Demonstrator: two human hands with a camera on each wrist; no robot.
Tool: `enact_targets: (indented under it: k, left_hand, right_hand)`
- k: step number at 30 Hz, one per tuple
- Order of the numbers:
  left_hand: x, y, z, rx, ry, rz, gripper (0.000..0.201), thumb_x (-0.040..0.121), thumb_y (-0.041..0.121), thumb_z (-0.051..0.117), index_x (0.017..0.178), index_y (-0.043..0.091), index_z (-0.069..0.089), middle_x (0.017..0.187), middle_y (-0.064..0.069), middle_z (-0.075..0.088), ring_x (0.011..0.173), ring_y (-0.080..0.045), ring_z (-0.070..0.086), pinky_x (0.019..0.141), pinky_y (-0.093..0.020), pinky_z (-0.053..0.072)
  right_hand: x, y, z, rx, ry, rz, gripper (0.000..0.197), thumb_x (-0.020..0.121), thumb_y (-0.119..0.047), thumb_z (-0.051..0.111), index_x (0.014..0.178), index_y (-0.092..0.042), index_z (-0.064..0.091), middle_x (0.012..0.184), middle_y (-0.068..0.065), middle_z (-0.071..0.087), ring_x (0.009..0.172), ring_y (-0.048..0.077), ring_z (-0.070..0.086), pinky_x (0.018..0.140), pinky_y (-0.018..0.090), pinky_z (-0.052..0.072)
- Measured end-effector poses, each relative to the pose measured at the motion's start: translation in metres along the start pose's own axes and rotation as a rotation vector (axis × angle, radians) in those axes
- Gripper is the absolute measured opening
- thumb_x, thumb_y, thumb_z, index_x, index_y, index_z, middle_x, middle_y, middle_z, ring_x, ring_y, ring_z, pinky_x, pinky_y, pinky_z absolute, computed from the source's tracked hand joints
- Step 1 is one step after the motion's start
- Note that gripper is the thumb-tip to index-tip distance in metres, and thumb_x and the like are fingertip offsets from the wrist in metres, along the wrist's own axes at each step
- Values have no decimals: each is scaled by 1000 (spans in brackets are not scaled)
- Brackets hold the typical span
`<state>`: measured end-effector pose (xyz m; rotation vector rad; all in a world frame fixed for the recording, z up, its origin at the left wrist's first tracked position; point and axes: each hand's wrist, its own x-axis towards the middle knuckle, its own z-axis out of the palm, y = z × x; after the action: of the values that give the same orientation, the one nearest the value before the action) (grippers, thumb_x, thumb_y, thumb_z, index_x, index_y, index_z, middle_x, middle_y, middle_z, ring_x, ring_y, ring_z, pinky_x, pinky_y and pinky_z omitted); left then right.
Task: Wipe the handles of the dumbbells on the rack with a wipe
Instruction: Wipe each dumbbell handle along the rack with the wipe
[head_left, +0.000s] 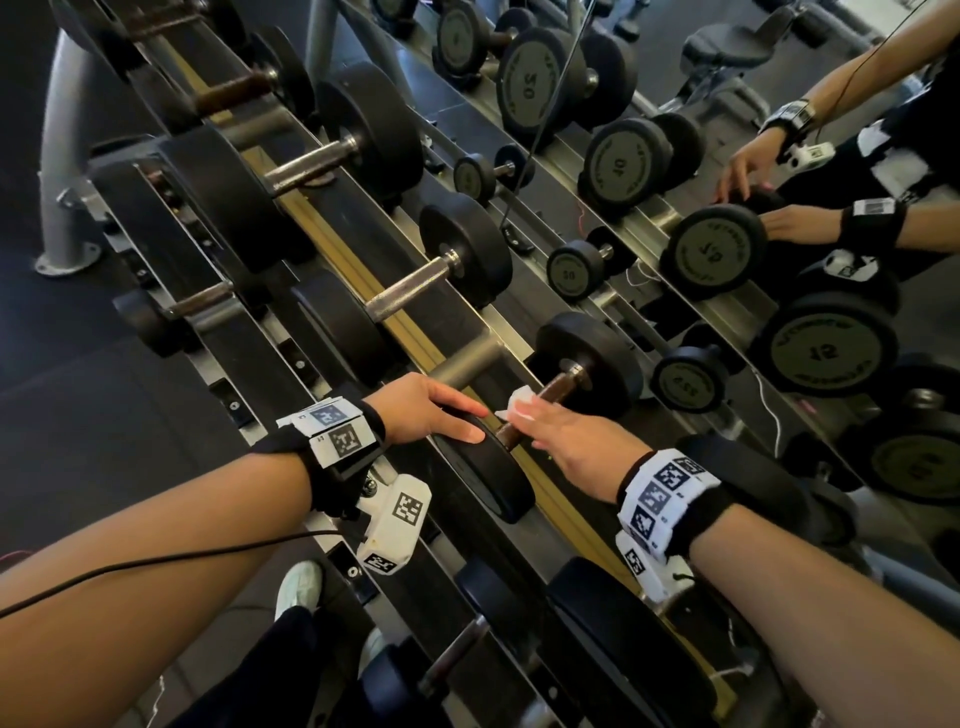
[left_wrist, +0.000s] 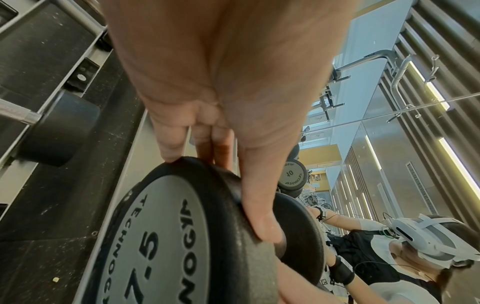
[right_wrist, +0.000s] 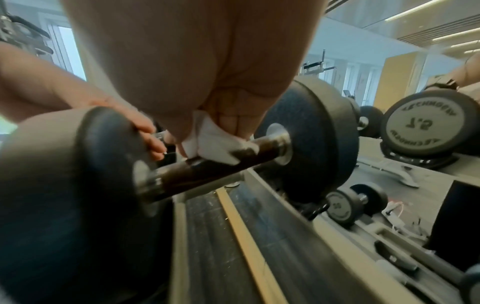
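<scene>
A black 7.5 dumbbell (head_left: 498, 478) lies across the upper tier of the rack (head_left: 332, 244), its dark handle (head_left: 558, 387) pointing away from me. My left hand (head_left: 447, 415) grips the near weight head (left_wrist: 168, 236), thumb along the rim and fingers curled over its inner face. My right hand (head_left: 540, 421) pinches a white wipe (head_left: 519, 402) and presses it onto the middle of the handle (right_wrist: 207, 174). In the right wrist view the wipe (right_wrist: 218, 142) is folded over the top of the bar under my fingers. The far weight head (right_wrist: 311, 139) sits in its cradle.
More dumbbells (head_left: 441, 270) sit to the left and right on the same tier, and others lie on the lower tier (head_left: 156, 312). A mirror (head_left: 727, 249) behind the rack reflects dumbbells and my arms. Dark gym floor (head_left: 78, 389) lies at left. A cable (head_left: 156, 561) crosses my left forearm.
</scene>
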<state>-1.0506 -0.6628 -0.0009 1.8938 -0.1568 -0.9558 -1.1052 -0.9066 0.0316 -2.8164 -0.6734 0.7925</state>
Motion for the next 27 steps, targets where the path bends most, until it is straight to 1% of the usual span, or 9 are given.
enact_targets:
  k: [4,8,10,13,16,20,22,24,27]
  left_hand:
    - [-1,-1,0,-10,-12,6,30,75,38,83,103,45,75,103,29,59,96,7,47,98,-29,27]
    - [0,-3,0,-28,-7,11,29,74,37,84,100,46,75,107,25,62,105,1,50,99,-29,28]
    - [0,-4,1,-28,-3,19,28,73,37,84,97,48,75,107,25,62,104,2,51,99,-29,29]
    - [0,-5,1,-26,0,25,28,73,38,84,97,50,74,107,25,63,105,2,52,99,-29,30]
    - [1,-5,1,-34,-10,28,28,73,37,84,97,49,75,105,27,62,100,7,51,99,-28,30]
    - [1,-5,0,-30,-14,25,29,74,37,84,99,47,75,105,28,60,99,7,49,99,-29,28]
    - [1,-4,0,-27,-12,23,29,74,37,83,101,46,75,107,27,60,106,1,50,103,-30,28]
    - [1,-5,1,-28,-14,21,31,75,36,83,104,45,75,110,23,61,112,-4,49,104,-31,27]
    - [0,-6,2,-56,-12,30,33,75,33,83,105,44,75,107,24,61,111,-4,51,104,-31,29]
  right_hand:
    - [2,12,-20,63,21,128,74,93,7,46,150,-37,29,157,-8,31,133,14,48,109,41,44]
    - [5,14,-28,23,19,258,71,95,4,47,152,-34,28,159,-5,29,136,15,46,113,41,38]
    - [4,-4,-19,25,-7,183,70,94,5,48,152,-28,29,159,-2,29,132,15,49,109,38,43]
    - [0,-25,-7,20,-35,62,61,96,-1,47,149,-27,30,151,-2,41,120,16,59,90,27,45]
    - [-1,-18,-18,8,-84,74,68,95,2,42,151,-34,29,155,-5,37,128,14,53,107,30,41]
    - [3,7,-33,-27,-52,149,65,97,4,41,152,-31,31,152,-2,42,132,13,49,110,22,26]
    - [6,9,-29,-74,-84,158,56,102,-3,36,153,-25,30,161,1,27,145,20,31,120,34,22]
    - [7,-2,-20,-95,-99,124,51,103,-7,33,153,-20,31,163,3,19,149,26,22,120,41,23]
    - [3,-22,-4,-97,-145,1,62,99,-4,44,154,-21,23,156,4,33,135,20,45,107,33,39]
